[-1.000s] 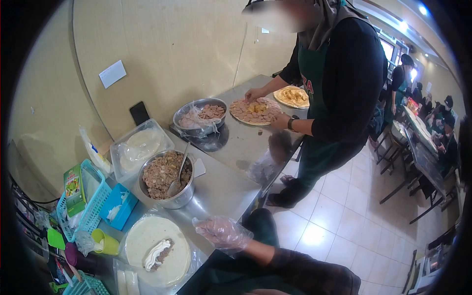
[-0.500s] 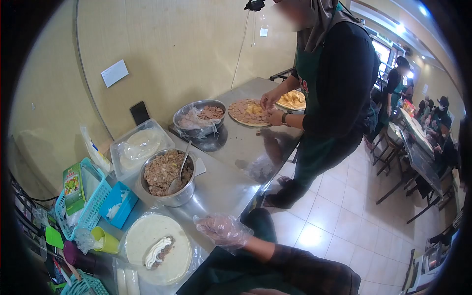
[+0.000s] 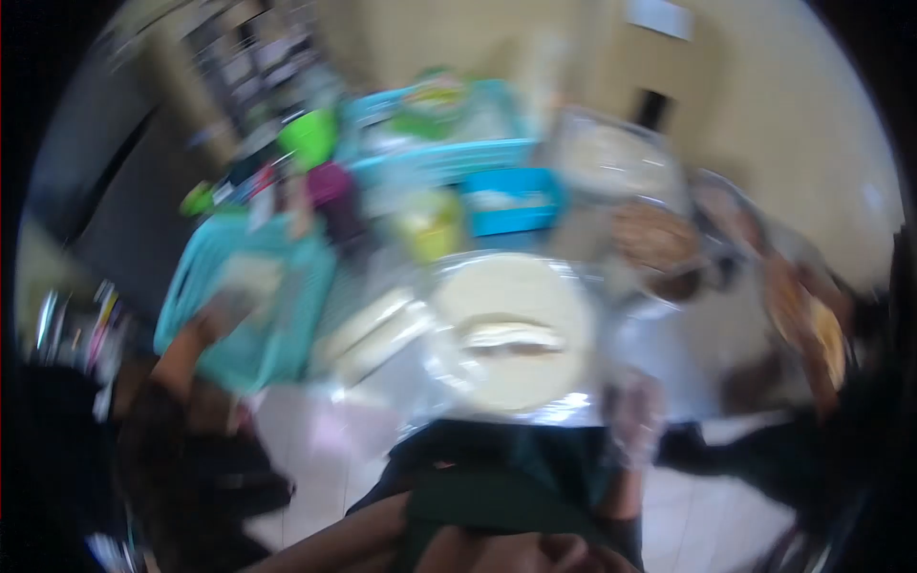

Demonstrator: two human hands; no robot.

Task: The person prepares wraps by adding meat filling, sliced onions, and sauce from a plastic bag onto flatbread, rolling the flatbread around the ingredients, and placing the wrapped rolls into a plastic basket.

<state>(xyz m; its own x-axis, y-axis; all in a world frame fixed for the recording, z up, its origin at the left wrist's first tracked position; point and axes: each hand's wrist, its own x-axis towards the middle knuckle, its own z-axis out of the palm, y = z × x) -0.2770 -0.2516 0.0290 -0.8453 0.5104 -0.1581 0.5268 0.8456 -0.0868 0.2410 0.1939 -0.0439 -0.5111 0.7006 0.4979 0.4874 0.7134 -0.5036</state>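
Note:
The view is blurred by motion. My left hand (image 3: 224, 310) reaches into the teal basket (image 3: 191, 277) at the left, beside a pale flat thing (image 3: 253, 277); whether its smeared fingers grip it I cannot tell. In a clear plastic glove, my right hand (image 3: 635, 415) hangs at the table's front edge, fingers seemingly stretched out and nothing visible in it. Between the hands, a round sheet of dough (image 3: 511, 382) lies on clear plastic. A white creamy strip (image 3: 511, 334) with brown filling along it sits on the dough. Left of this are pale rolls (image 3: 377, 334) in plastic.
Behind the dough stand a yellow-green cup (image 3: 430, 224), a blue box (image 3: 516, 215) and a light-blue basket (image 3: 439, 162). A pot of brown filling (image 3: 654, 234) and a clear tub (image 3: 611, 158) are at the right back. A co-worker's arm (image 3: 788, 306) is at the far right.
My view has swung left and down, bringing the teal basket and my left hand into sight. My right hand remains near the table edge, right of the dough.

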